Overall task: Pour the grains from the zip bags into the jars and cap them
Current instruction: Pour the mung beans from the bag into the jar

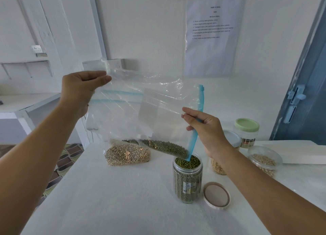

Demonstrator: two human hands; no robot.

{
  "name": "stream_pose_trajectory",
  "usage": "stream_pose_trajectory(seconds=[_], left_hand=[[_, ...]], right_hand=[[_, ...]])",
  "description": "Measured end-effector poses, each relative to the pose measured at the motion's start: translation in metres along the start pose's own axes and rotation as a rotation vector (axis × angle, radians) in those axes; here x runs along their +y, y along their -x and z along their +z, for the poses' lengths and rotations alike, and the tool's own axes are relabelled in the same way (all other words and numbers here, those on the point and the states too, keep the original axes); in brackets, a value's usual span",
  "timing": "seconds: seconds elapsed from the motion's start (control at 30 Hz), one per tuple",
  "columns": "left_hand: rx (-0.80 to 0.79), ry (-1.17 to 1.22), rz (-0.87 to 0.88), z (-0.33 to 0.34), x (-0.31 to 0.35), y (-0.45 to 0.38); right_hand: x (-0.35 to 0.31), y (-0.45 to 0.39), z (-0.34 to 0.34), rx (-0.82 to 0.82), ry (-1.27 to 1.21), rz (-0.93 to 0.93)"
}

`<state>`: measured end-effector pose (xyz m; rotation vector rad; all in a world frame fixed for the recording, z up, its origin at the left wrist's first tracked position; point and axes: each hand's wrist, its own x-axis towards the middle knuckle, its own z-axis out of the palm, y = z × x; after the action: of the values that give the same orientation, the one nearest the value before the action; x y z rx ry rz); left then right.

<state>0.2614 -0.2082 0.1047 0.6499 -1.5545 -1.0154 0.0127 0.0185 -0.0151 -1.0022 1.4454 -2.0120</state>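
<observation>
A clear zip bag (141,104) with a blue zip strip hangs tilted over an open jar (187,180) nearly full of green grains. My left hand (82,88) pinches the bag's raised bottom corner. My right hand (204,127) grips the blue zip edge just above the jar's mouth. The last green grains (165,147) lie along the bag's low edge, running toward the jar. The jar's pinkish lid (216,196) lies upside down on the table to its right.
A second bag of pale grains (127,154) lies on the white table (105,199) behind the jar. At the right stand a green-lidded jar (246,132), a white-lidded jar (232,139) and an open jar of pale grains (264,161). A white box (303,152) lies far right.
</observation>
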Motion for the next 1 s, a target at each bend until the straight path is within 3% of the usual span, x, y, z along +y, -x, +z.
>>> stream_pose_trajectory(seconds=[1.0], left_hand=[[0.12,0.145,-0.326,-0.027,-0.098,0.058]], right_hand=[[-0.001,-0.007,0.017,-0.151,0.142,-0.031]])
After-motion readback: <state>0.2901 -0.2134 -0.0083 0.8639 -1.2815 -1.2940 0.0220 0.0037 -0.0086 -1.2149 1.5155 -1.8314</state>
